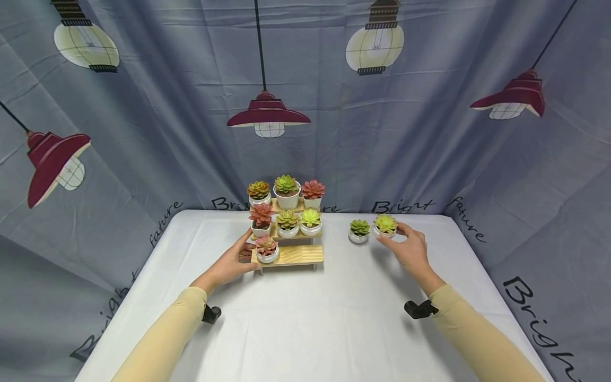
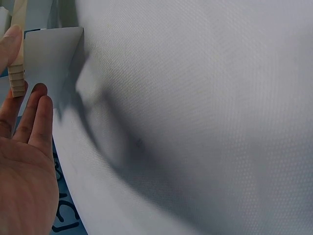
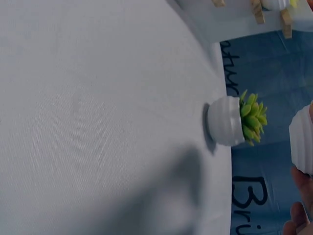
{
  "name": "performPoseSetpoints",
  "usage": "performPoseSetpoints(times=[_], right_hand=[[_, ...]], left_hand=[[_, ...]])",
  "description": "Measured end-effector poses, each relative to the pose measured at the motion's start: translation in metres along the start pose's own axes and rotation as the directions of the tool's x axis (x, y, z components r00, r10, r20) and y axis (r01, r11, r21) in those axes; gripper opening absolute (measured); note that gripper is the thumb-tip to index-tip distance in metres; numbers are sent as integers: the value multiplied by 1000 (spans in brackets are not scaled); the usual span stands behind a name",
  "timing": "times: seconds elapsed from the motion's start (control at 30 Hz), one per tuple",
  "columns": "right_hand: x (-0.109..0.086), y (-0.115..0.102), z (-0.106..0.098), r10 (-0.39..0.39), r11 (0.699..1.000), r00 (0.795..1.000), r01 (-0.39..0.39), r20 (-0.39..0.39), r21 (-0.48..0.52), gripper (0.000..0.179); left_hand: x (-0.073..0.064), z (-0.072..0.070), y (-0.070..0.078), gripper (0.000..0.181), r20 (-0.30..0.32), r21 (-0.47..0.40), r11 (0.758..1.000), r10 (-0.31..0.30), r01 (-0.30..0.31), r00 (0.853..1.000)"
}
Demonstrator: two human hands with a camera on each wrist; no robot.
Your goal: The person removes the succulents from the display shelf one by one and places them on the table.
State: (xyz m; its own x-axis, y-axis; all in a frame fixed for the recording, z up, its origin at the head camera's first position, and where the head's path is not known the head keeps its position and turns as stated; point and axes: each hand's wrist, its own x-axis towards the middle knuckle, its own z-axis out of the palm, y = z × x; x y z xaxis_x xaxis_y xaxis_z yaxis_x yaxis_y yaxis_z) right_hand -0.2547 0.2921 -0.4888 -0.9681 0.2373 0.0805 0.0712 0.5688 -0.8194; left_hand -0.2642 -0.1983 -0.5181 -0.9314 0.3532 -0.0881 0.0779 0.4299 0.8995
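My right hand (image 1: 412, 251) grips the white pot of a bright yellow-green succulent (image 1: 384, 224). In the right wrist view that white pot (image 3: 302, 139) hangs above the tabletop, partly cut off by the frame edge. Just left of it a darker green potted succulent (image 1: 359, 231) stands upright on the table. My left hand (image 1: 231, 261) pinches the left end of the lowest board of a three-step wooden plant stand (image 1: 299, 255), thumb on one face of the board (image 2: 17, 73). A pink-green potted succulent (image 1: 267, 249) sits on that board's left end, beside my left fingers.
The middle step holds a red succulent (image 1: 261, 218) and two green ones. On the top step stand an orange-brown one (image 1: 259, 192), a larger green one (image 1: 287, 192) and a red one (image 1: 312, 193). A grey printed curtain (image 1: 329, 154) hangs behind the white table (image 1: 305, 318).
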Motion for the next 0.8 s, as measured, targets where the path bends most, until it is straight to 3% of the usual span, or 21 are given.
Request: performPoseSetpoints(times=[0.8], right_hand=[[20, 28, -8, 97, 994, 994, -100, -57, -45, 92]], left_hand=[[1, 0, -2, 113, -4, 12, 1000, 2, -2, 1000]])
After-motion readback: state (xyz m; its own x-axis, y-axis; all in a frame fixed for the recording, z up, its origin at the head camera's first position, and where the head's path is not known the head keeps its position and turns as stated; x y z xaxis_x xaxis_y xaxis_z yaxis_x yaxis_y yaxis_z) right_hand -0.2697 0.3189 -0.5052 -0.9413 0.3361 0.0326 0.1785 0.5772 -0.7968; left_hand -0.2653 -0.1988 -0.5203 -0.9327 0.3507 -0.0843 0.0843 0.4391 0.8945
